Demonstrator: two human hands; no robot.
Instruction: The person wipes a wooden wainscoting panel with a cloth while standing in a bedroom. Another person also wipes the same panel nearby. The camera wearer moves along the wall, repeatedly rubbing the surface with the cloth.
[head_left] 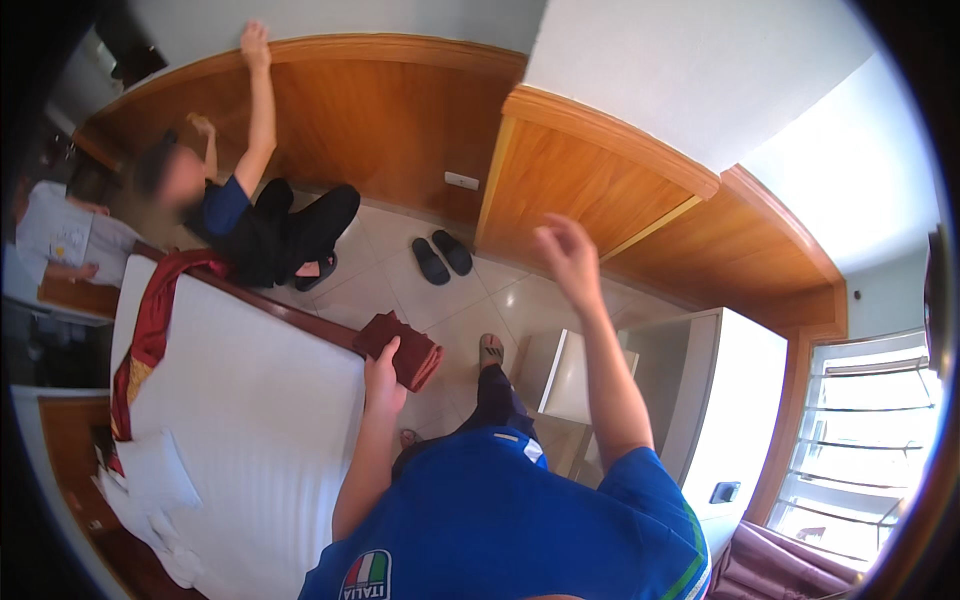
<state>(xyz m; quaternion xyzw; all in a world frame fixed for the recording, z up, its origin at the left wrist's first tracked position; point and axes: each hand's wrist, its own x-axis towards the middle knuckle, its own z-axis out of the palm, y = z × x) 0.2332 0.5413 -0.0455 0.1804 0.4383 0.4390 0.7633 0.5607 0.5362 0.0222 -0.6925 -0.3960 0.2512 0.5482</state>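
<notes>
The left forearm (362, 465) is slanting forward from the body, and the left hand (382, 382) is gripping firmly, its thumb lying uppermost and its fingers staying mostly out of sight. The right forearm (615, 375) is stretching farther ahead, leaning slightly leftward. The right hand (572, 262) is hanging well apart from the left, its fingers spreading loosely and bending a little.
</notes>
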